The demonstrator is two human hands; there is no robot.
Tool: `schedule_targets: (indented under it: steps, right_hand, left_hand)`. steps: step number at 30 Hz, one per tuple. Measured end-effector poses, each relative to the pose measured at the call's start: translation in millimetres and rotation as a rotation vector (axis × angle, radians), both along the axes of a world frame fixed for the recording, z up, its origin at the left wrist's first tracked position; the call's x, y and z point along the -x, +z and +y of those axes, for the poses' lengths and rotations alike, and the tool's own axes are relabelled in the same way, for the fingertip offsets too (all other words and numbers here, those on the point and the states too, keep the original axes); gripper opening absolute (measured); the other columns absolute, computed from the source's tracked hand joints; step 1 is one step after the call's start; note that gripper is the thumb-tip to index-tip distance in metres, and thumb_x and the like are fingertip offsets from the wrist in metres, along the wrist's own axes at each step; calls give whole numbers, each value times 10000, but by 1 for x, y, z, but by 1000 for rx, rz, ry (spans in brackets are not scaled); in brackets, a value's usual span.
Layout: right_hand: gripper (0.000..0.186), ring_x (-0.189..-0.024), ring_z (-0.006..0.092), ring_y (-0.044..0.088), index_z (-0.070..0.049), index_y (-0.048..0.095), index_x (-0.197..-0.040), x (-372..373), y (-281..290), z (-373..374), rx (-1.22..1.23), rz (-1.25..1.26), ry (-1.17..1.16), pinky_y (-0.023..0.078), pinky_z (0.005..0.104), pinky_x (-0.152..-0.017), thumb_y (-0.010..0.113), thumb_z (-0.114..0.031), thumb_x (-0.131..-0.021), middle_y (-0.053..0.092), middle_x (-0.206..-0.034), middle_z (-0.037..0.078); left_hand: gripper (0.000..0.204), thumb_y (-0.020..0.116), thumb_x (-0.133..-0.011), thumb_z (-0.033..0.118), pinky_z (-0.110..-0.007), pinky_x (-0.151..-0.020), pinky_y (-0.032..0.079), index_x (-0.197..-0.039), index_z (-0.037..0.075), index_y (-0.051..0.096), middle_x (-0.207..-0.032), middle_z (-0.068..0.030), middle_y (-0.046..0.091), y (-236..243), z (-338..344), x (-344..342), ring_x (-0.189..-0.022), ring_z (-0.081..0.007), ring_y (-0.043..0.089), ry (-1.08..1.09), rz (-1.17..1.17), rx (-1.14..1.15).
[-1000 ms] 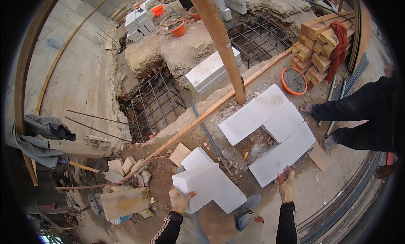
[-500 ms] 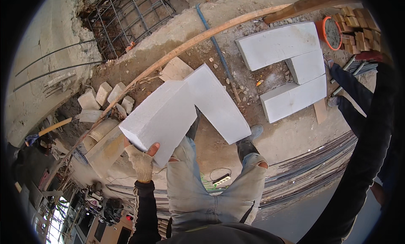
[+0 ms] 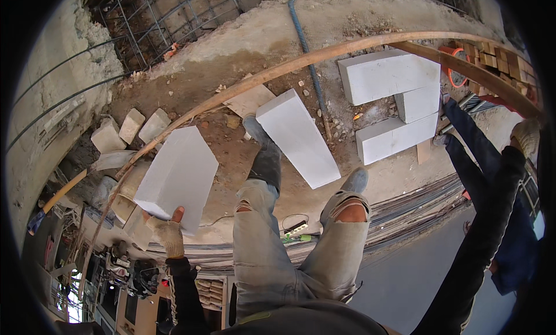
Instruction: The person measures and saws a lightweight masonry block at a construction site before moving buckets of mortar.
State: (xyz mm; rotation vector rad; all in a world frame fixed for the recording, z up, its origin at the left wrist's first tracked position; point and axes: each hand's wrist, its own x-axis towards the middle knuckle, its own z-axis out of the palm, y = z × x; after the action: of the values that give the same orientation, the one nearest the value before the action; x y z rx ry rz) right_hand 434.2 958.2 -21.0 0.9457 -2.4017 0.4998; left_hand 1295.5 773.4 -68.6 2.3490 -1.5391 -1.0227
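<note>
Head view: rebar pit (image 3: 159,31) borders dirt ground (image 3: 202,112), hands apart, left (image 3: 168,233) gripping a white block (image 3: 180,175), right's (image 3: 526,137) hold unclear.

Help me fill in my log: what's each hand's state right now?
Left hand: closed on a white block, holding its near end.
Right hand: near the wooden post; open or gripping cannot be told.

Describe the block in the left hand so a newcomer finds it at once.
Find the faded, ripped jeans at lower centre. Left of them, the gloved left hand grips a thick white block at its near end. Only this one is held; the other white blocks lie to its right.
</note>
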Motion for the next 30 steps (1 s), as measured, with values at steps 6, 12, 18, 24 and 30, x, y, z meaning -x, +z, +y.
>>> schedule_targets:
  steps: [6, 12, 18, 24, 30]
  right_hand:
    - [479, -1332, 260, 516, -57, 486, -1453, 4, 10, -1, -44, 2, -10, 399, 368, -1116, 551, -114, -981, 535, -1436, 160]
    - [453, -1330, 260, 516, -64, 503, -1446, 7, 9, 5, -91, -1, -57, 383, 367, -1131, 511, -79, -993, 542, -1430, 159]
    - [427, -1375, 284, 479, -88, 487, -1464, 21, 5, 51, 2, -17, -6, 323, 427, -1182, 366, -258, -1091, 502, -1489, 164]
    - [615, -1290, 284, 534, 56, 430, -1428, -40, 19, -11, 379, -402, -274, 400, 428, -1130, 457, -438, -1063, 520, -1426, 210]
    - [651, -1297, 307, 522, 36, 371, -1484, -68, 28, -10, 442, -522, -481, 406, 420, -1127, 520, -422, -1045, 473, -1463, 244]
  left_hand:
    - [1071, 904, -642, 2, -382, -1078, 399, -1521, -20, 293, -1362, -164, 521, 17, -24, 4, -1218, -292, 520, 122, 40, -53]
    - [1108, 908, -654, 30, -395, -1118, 353, -1543, -14, 247, -1420, -171, 465, 16, -49, 28, -1280, -300, 466, 140, 32, -79]
    - [1127, 901, -662, 51, -409, -1136, 325, -1558, 24, 220, -1432, -155, 439, -10, -65, 56, -1317, -305, 436, 155, 120, 61]
    - [1221, 878, -554, -82, -433, -1105, 385, -1564, 23, 200, -1450, -165, 406, -29, -112, 69, -1309, -323, 446, 236, 144, 22]
    - [1188, 873, -599, -65, -426, -1082, 419, -1559, -17, 173, -1412, -222, 463, -16, -210, 142, -1271, -340, 512, 78, -231, -170]
